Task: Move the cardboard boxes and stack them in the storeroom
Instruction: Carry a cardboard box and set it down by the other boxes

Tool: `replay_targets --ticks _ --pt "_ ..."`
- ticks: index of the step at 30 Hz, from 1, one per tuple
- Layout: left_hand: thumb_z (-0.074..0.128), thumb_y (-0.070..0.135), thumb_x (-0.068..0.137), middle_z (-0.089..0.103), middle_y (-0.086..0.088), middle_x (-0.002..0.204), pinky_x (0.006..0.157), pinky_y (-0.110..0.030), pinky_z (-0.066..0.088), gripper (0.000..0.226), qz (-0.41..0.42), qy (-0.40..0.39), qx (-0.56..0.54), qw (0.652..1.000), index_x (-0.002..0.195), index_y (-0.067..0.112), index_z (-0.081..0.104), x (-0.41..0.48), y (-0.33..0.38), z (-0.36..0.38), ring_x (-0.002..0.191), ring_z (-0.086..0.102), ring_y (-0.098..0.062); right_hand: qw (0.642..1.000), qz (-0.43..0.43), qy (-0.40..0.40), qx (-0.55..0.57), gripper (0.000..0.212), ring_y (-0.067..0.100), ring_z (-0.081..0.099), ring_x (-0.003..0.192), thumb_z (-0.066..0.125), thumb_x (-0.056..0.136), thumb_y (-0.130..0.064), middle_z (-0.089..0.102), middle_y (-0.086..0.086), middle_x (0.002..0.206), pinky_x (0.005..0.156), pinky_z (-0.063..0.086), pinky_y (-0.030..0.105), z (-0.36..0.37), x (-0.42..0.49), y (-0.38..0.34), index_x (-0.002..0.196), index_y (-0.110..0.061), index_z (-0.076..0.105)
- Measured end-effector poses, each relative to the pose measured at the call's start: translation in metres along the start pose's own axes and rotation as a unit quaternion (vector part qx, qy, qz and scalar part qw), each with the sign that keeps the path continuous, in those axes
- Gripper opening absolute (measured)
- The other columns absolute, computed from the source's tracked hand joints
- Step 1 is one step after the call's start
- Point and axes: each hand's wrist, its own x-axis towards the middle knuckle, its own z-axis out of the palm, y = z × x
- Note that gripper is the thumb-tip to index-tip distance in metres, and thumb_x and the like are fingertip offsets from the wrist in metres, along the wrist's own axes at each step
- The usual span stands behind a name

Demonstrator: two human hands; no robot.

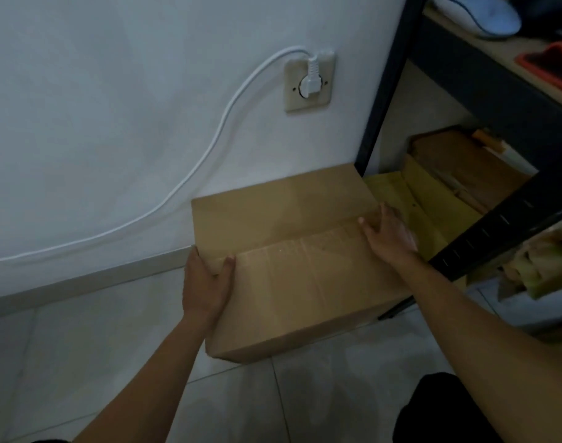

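Looking down from head height at a closed cardboard box on a pale tiled floor, set against a white wall and beside the dark upright post of a metal shelf. Two bare forearms reach in from the bottom edge. The left hand grips the box's left top edge, thumb lying on the top face and fingers wrapped down the side. The right hand rests on the box's right end, near the top seam, with fingers spread and pressed flat against the cardboard. Clear tape runs along the seam across the box's top. On the wall above the box, a white plug sits in a socket, and its cable loops up, then trails down and left along the wall to the skirting. Right of the post, under the shelf, lie a yellow flattened carton and a brown box behind it. On the shelf above rests a pale rounded object, too blurred to identify.
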Motion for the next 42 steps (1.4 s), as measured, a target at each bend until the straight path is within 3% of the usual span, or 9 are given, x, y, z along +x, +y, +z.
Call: replay_targets --ticks 4,7,11,13,16,22,26,32,42 --pt "0.047 0.062 0.09 0.024 -0.012 0.158 0.117 -0.043 0.02 0.084 0.039 -0.037 0.106 0.993 0.153 0.013 0.022 -0.015 0.04 -0.016 0.146 0.021 -0.027 0.999 -0.022 -0.045 0.017 0.065 0.027 0.031 0.14 0.036 0.098 -0.052 0.026 0.006 0.156 0.111 0.028 0.036 -0.019 -0.034 -0.033 0.151 -0.016 0.023" --pt "0.04 0.064 0.092 0.021 -0.008 0.16 0.119 -0.047 0.015 0.079 0.077 -0.096 0.151 0.981 0.154 0.02 0.019 -0.043 0.098 -0.039 0.147 0.016 -0.025 0.994 -0.032 -0.107 0.016 0.064 0.025 0.019 0.145 0.028 0.099 -0.053 0.021 0.005 0.159 0.118 0.017 0.036 -0.053 -0.077 -0.073 0.151 -0.016 0.024" --pt "0.031 0.068 0.092 0.02 -0.007 0.16 0.119 -0.048 0.007 0.075 0.113 -0.165 0.23 0.953 0.154 0.026 0.02 -0.091 0.18 -0.09 0.148 0.014 -0.025 0.987 -0.036 -0.157 -0.024 0.061 0.029 0.018 0.144 0.024 0.102 -0.048 0.027 0.012 0.155 0.118 0.015 0.037 -0.124 -0.145 -0.127 0.148 -0.008 0.03" --pt "0.03 0.067 0.092 0.021 -0.009 0.16 0.119 -0.049 0.007 0.073 0.122 -0.184 0.247 0.943 0.153 0.028 0.023 -0.118 0.216 -0.121 0.148 0.014 -0.026 0.985 -0.029 -0.166 -0.045 0.059 0.031 0.021 0.143 0.023 0.103 -0.046 0.032 0.016 0.152 0.117 0.017 0.039 -0.161 -0.18 -0.154 0.144 -0.005 0.034" --pt "0.03 0.067 0.092 0.02 -0.009 0.16 0.119 -0.048 0.006 0.073 0.132 -0.199 0.262 0.935 0.153 0.027 0.023 -0.158 0.261 -0.169 0.148 0.014 -0.027 0.985 -0.008 -0.168 -0.038 0.064 0.03 0.011 0.147 0.022 0.101 -0.052 0.021 0.014 0.157 0.117 0.015 0.047 -0.206 -0.231 -0.185 0.15 -0.011 0.026" --pt "0.029 0.067 0.093 0.027 -0.011 0.157 0.116 -0.047 0.014 0.075 0.19 -0.205 0.281 0.918 0.152 0.022 0.025 -0.215 0.313 -0.257 0.145 0.022 -0.029 0.991 0.027 -0.127 -0.014 0.063 0.03 0.015 0.146 0.021 0.099 -0.053 0.026 0.012 0.155 0.114 0.017 0.049 -0.263 -0.328 -0.23 0.147 -0.014 0.033" --pt "0.028 0.069 0.092 0.033 -0.008 0.155 0.116 -0.048 0.02 0.076 0.234 -0.215 0.269 0.909 0.153 0.023 0.026 -0.248 0.319 -0.302 0.142 0.029 -0.028 0.996 0.046 -0.072 0.012 0.076 0.035 0.028 0.14 0.011 0.09 -0.064 0.04 0.013 0.146 0.11 0.026 0.053 -0.275 -0.391 -0.244 0.139 -0.016 0.044" --pt "0.029 0.072 0.089 0.032 -0.009 0.155 0.115 -0.05 0.023 0.082 0.29 -0.272 0.258 0.881 0.153 0.021 0.025 -0.317 0.3 -0.358 0.142 0.031 -0.028 0.991 0.11 -0.005 0.073 0.059 0.033 0.037 0.135 0.026 0.098 -0.053 0.043 0.014 0.145 0.109 0.033 0.048 -0.29 -0.509 -0.249 0.14 -0.015 0.043" --pt "0.035 0.068 0.091 0.036 -0.01 0.153 0.111 -0.044 0.031 0.077 0.341 -0.382 0.223 0.829 0.151 0.021 0.03 -0.497 0.293 -0.347 0.139 0.035 -0.031 0.962 0.224 0.081 0.137 0.063 0.028 0.03 0.14 0.028 0.099 -0.054 0.035 0.01 0.152 0.112 0.028 0.043 -0.335 -0.688 -0.167 0.147 -0.014 0.034"
